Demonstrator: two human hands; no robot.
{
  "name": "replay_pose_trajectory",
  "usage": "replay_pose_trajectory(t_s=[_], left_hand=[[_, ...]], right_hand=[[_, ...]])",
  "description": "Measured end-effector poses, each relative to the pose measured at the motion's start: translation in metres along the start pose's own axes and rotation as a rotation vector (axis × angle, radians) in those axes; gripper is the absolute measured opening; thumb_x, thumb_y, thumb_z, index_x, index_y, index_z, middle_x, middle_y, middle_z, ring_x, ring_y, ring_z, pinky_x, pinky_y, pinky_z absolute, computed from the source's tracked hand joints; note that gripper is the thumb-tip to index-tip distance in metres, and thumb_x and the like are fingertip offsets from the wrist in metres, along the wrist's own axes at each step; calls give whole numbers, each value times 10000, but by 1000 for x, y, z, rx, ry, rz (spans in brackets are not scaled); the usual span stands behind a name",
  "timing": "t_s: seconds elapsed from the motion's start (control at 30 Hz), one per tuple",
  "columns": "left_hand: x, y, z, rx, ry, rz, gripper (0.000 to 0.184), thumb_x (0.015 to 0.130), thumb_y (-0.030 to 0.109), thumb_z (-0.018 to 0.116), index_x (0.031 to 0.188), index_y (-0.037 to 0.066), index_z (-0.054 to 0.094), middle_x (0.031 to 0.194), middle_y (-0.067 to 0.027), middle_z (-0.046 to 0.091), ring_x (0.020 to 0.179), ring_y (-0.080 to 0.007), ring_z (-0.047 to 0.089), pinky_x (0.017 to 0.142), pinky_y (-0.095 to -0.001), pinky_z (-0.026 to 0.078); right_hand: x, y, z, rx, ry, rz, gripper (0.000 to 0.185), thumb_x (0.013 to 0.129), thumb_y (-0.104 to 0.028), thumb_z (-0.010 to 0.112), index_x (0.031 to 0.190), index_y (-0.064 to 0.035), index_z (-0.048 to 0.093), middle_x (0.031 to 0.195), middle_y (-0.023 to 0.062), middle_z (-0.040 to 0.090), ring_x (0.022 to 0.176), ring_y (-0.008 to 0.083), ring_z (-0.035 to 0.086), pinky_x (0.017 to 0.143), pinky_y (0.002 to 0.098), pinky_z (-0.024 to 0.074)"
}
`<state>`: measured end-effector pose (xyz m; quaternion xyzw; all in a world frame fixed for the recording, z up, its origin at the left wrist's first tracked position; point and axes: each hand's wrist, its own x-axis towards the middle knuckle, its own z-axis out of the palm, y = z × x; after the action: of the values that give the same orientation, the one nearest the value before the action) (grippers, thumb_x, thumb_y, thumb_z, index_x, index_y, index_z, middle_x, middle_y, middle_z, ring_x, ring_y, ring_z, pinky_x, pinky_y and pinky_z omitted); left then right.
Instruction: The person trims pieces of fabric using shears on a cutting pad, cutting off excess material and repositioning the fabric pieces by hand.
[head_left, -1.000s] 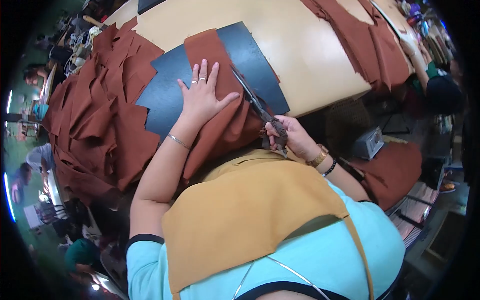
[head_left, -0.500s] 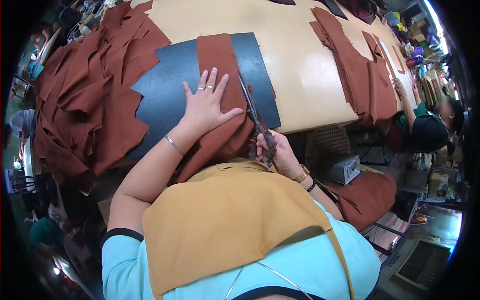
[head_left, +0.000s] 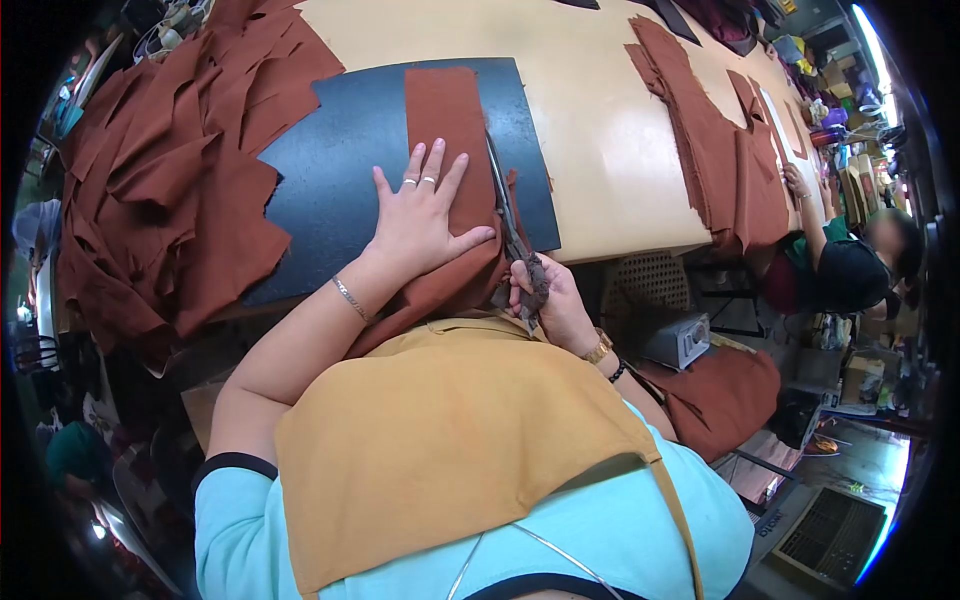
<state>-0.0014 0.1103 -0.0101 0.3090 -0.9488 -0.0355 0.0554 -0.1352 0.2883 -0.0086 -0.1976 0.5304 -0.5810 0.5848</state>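
My left hand (head_left: 425,212) lies flat with fingers spread on a strip of rust-brown cloth (head_left: 445,105). The cloth rests on a dark blue board (head_left: 340,150), and its near end hangs in folds over the table's edge towards my apron. My right hand (head_left: 560,305) is wrapped round the handles of a pair of long scissors (head_left: 508,215), which look bound with dark wrapping. Their blades point away from me along the strip's right edge. A narrow sliver of brown cloth (head_left: 512,185) shows just right of the blades.
A large heap of brown cloth (head_left: 150,190) covers the table's left side. More brown cloth (head_left: 690,130) lies on the pale tabletop (head_left: 600,150) to the right, where another person (head_left: 840,260) works. A metal box (head_left: 678,340) and more cloth (head_left: 725,400) sit below the edge.
The view has shifted slightly. The scissors' blades reach a little farther up along the strip's right edge. My left hand stays spread on the cloth.
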Motion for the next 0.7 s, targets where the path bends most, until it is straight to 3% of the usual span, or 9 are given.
replay_pose_trajectory(t_s=[0.3, 0.7], left_hand=[[-18, 12, -9, -36, -57, 27, 957, 778, 741, 487, 1493, 149, 255, 1557, -181, 153, 1434, -366, 159, 999, -744, 172], [-22, 13, -11, -84, -63, 23, 943, 780, 717, 509, 1492, 152, 258, 1558, -179, 149, 1441, -358, 138, 1006, -745, 154]], right_hand=[[5, 0, 0, 95, 5, 35, 260, 930, -282, 623, 1026, -47, 565, 797, 3, 574, 663, 75, 587, 575, 227, 497], [4, 4, 1, 54, -36, -36, 219, 929, -246, 626, 994, -43, 580, 758, 7, 588, 650, 68, 577, 568, 218, 482]])
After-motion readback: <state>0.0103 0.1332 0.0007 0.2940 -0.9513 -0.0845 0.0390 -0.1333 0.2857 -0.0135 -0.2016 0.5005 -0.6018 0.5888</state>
